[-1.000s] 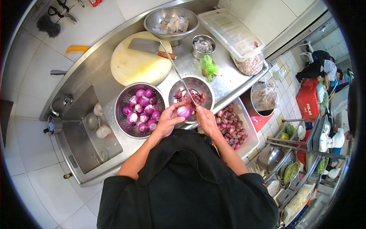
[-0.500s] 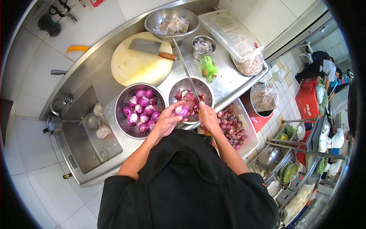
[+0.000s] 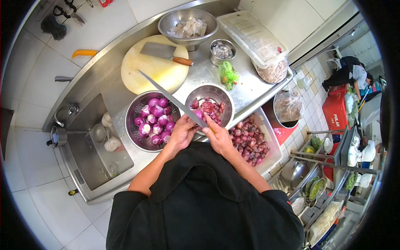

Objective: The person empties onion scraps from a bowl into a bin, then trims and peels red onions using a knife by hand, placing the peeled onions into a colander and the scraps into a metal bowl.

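Observation:
My right hand point(image 3: 217, 136) is closed around the handle of a long knife point(image 3: 168, 96), whose blade points up and to the left. My left hand point(image 3: 183, 131) holds a purple onion point(image 3: 198, 113), partly covered by the blade and the fingers. Both hands are close together at the near edge of a metal colander point(image 3: 228, 98) containing onion skins point(image 3: 214, 109). Left of it, another colander point(image 3: 130, 127) holds several peeled onions point(image 3: 157, 111). Unpeeled onions point(image 3: 252, 141) fill a white tub point(image 3: 273, 148) beside my right forearm.
A cleaver point(image 3: 160, 51) lies on a round cutting board point(image 3: 133, 66). Behind are a perforated bowl point(image 3: 187, 41) of pale pieces, a small metal cup point(image 3: 216, 60) and a lidded plastic box point(image 3: 254, 37). A sink point(image 3: 89, 146) is at left. Another person point(image 3: 354, 73) bends over at far right.
The knife blade has swung from pointing away to pointing left, across the onion. My right hand has moved left, closer to my left hand, and the onion has turned.

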### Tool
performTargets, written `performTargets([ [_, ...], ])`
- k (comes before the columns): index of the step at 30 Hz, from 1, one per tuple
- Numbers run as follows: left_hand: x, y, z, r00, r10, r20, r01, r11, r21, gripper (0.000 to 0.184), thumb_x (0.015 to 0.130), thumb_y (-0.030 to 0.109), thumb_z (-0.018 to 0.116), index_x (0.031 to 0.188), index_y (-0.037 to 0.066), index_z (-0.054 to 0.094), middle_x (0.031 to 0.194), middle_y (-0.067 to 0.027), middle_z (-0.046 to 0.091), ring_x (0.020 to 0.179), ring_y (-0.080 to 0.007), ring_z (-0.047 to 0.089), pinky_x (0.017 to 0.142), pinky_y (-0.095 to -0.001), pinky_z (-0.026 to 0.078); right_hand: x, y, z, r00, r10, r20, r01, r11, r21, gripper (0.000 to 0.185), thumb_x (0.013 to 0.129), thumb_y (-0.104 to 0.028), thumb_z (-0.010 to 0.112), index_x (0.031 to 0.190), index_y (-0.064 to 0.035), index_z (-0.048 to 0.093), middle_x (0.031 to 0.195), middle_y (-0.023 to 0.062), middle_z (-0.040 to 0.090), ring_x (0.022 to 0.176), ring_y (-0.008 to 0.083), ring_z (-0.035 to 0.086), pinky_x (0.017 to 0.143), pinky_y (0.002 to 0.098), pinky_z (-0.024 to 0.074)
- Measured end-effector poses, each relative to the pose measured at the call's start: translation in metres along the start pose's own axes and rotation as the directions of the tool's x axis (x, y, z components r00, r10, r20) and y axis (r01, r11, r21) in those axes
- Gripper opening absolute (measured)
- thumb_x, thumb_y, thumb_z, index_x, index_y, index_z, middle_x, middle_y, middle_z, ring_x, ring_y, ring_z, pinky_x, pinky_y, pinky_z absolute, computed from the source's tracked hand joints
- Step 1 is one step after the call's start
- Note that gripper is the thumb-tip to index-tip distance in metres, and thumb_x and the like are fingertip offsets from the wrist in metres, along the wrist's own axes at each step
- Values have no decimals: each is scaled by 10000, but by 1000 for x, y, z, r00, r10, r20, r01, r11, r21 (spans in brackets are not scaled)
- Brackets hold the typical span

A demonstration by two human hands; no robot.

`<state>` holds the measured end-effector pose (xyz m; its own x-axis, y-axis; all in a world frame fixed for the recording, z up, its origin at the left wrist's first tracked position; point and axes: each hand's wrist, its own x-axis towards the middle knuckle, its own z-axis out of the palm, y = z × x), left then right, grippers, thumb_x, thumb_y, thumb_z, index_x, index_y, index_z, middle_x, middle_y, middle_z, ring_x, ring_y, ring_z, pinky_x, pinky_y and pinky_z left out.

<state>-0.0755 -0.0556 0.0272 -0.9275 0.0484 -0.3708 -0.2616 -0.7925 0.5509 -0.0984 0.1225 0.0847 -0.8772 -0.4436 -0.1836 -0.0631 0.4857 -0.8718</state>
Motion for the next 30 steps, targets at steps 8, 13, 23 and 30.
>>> performTargets([
  [8, -6, 0, 1, 999, 28, 16, -30, 992, 124, 428, 918, 47, 632, 1315, 26, 477, 1214, -103, 613, 1039, -214, 639, 876, -350, 543, 4, 21, 16, 979, -116, -168, 141, 979, 145, 437, 997, -446, 518, 1217, -101, 674, 763, 166, 696, 766, 303, 704, 681, 407, 505],
  [13, -16, 16, -1, 960, -113, 255, 85, 989, 117, 579, 869, 52, 672, 1400, 32, 442, 1249, -101, 594, 1067, -220, 627, 838, -338, 521, 9, 13, -21, 963, 253, 93, -269, 887, 375, 528, 1019, -502, 467, 762, -53, 572, 584, -36, 438, 532, 80, 392, 493, 268, 327],
  [23, -8, 10, -14, 954, -32, 299, 38, 999, -15, 545, 858, 23, 665, 1367, 70, 478, 1240, -104, 580, 1125, -228, 593, 846, -324, 497, 13, 25, -19, 962, 259, -86, -207, 898, 389, 609, 1004, -576, 426, 715, -51, 533, 526, 13, 456, 418, 105, 425, 393, 272, 321],
  [30, -12, 20, -11, 969, 4, 245, -10, 1000, 21, 411, 859, 8, 668, 1241, 72, 532, 1194, -91, 592, 1083, -212, 600, 921, -342, 515, 12, 22, -32, 931, 366, -6, -331, 850, 409, 611, 998, -614, 384, 742, -68, 489, 526, 34, 474, 412, 120, 447, 397, 271, 359],
])
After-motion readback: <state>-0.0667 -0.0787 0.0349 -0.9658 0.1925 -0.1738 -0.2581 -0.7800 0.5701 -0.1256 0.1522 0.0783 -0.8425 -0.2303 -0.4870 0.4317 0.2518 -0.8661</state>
